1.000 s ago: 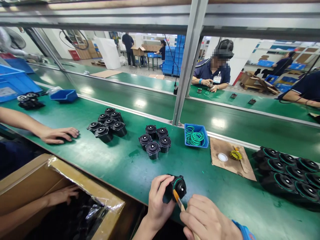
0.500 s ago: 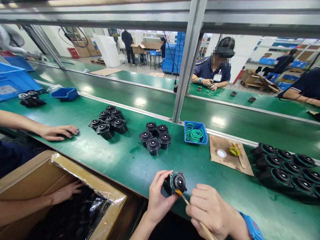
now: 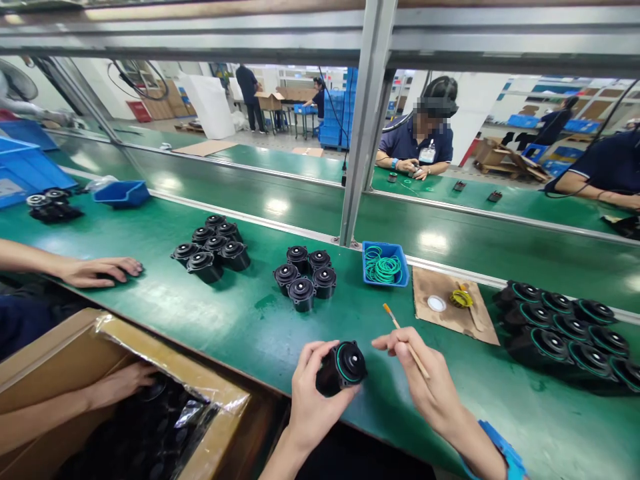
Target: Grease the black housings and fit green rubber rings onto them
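Note:
A black motor housing (image 3: 327, 373) with a green O-ring round its raised end rests in my left hand (image 3: 313, 393), fingers and thumb wrapped about its sides. My right hand (image 3: 423, 373), off to the right of it, grips a thin wooden paintbrush (image 3: 394, 319), its orange bristles pointing up and away from the part. Beyond the hands stands a group of black housings (image 3: 303, 288) with no green ring visible. A blue bin (image 3: 407, 279) holds loose green O-rings (image 3: 385, 267). On a stained cardboard piece (image 3: 425, 317) lie a white lid (image 3: 437, 304) and a yellow open pot (image 3: 461, 299).
Several ringed housings (image 3: 555, 340) stand at the right. More housings (image 3: 213, 250) are at centre left. A co-worker's hand (image 3: 103, 270) lies on the green bench; another hand (image 3: 123, 385) reaches into a carton (image 3: 215, 427). A metal post (image 3: 365, 127) rises behind the bench.
My right hand has drawn the brush off the housing, moving right and turning its bristles upward. My left hand still holds the housing, now tilted more to the right. The view has shifted slightly.

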Demonstrator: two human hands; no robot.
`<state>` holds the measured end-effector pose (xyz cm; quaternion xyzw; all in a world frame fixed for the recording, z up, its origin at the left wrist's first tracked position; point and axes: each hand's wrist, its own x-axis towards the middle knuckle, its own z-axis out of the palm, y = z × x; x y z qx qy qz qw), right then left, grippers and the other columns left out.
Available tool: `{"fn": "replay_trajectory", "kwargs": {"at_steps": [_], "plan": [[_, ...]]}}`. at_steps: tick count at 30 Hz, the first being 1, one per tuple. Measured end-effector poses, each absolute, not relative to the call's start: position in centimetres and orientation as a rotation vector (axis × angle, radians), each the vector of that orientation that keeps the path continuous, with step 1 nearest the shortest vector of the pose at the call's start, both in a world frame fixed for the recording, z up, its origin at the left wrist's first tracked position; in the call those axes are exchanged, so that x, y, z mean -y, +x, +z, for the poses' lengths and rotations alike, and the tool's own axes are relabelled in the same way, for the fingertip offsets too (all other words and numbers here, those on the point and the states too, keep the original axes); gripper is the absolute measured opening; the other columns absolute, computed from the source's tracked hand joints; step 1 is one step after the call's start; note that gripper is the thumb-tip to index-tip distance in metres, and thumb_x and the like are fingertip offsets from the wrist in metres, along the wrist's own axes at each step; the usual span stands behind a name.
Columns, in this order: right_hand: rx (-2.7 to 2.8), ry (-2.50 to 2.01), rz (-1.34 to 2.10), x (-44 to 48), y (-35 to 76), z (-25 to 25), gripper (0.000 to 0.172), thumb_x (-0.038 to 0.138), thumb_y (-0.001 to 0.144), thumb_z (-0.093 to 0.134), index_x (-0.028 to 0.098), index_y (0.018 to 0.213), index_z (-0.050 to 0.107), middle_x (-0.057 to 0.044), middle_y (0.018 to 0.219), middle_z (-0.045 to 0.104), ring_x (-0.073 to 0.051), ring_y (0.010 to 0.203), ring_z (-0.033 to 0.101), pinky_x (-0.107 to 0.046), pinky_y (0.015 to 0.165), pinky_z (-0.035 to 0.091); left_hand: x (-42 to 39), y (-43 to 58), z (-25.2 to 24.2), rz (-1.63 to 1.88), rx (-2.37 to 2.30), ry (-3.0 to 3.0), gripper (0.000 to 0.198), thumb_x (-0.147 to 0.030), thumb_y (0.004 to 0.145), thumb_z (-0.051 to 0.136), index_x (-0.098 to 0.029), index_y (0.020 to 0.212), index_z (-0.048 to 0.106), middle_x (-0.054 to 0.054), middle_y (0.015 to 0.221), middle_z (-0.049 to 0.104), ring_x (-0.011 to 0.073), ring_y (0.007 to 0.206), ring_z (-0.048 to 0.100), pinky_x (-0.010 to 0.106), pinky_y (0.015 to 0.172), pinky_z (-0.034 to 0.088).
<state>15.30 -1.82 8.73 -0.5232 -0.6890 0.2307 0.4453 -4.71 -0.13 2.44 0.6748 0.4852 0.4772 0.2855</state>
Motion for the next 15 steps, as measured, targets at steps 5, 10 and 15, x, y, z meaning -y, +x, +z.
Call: {"fn": "replay_trajectory", "kwargs": {"at_steps": [5,10,15], "plan": [[1.729,-1.412,0.841,1.3,14.3,7.5,0.033,0.054,0.097,0.053,0.025,0.089,0.039,-0.006,0.103,0.07,-0.022,0.094,0.067,-0.033,0.08,0.05,0.7,-4.4,2.0,1.301,-1.337,1.991,0.046,-0.022,0.072,0.078,-0.021,0.115,0.062,0.005,0.104,0.06,0.0216,0.094,0.067,0.033,0.08,0.059],[1.785,-1.542,0.913,1.0,13.0,8.1,0.07,0.05,0.057,0.094,0.025,0.086,0.036,0.004,0.08,0.057,-0.017,0.07,0.055,-0.026,0.061,0.039,0.7,-4.6,0.2,1.487,-1.309,2.382,0.036,-0.018,0.084,0.062,-0.017,0.12,0.06,0.009,0.106,0.057,0.0225,0.091,0.061,0.035,0.08,0.054],[1.87,-1.616,0.893,0.7,14.1,9.0,0.069,0.036,0.056,0.095,0.024,0.091,0.037,0.006,0.082,0.052,-0.015,0.073,0.052,-0.023,0.061,0.036,-0.7,-3.5,-0.6,1.638,-1.197,2.558,0.038,-0.025,0.089,0.063,-0.016,0.125,0.055,0.011,0.105,0.059,0.0252,0.092,0.06,0.038,0.082,0.05]]}}
